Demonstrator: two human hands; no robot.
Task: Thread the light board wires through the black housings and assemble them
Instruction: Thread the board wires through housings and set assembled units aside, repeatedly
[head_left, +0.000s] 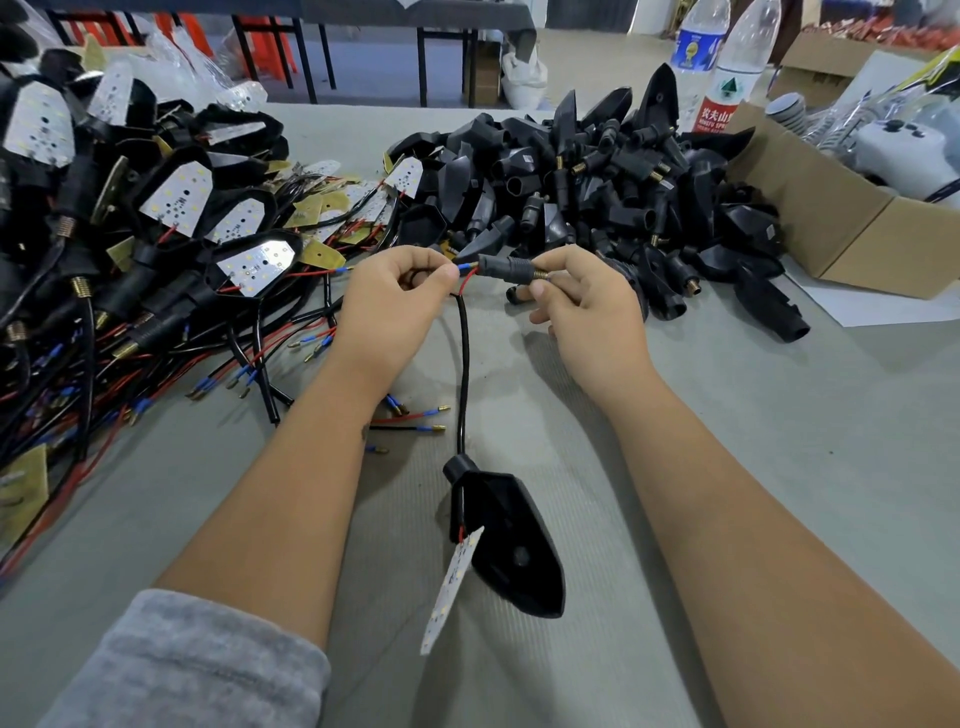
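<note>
Left hand (392, 299) pinching the red and blue wire ends (466, 271); right hand (582, 306) gripping a small black stem housing (506, 268) by its brass-threaded end, mouth just touching the wire tips. Black cable (464, 364) trailing down to the larger shell housing (511, 540) on the grey table (753, 415), light board (453, 587) hanging out beside it. Likely faults — terminals splaying at the mouth and jamming, or a tug dragging the board against the shell

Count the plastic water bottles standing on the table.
2. Both stand at the far right edge behind the pile of black housings: the blue-label bottle on the left, the red-label bottle right beside it. Others may be hidden behind the clutter.
</note>
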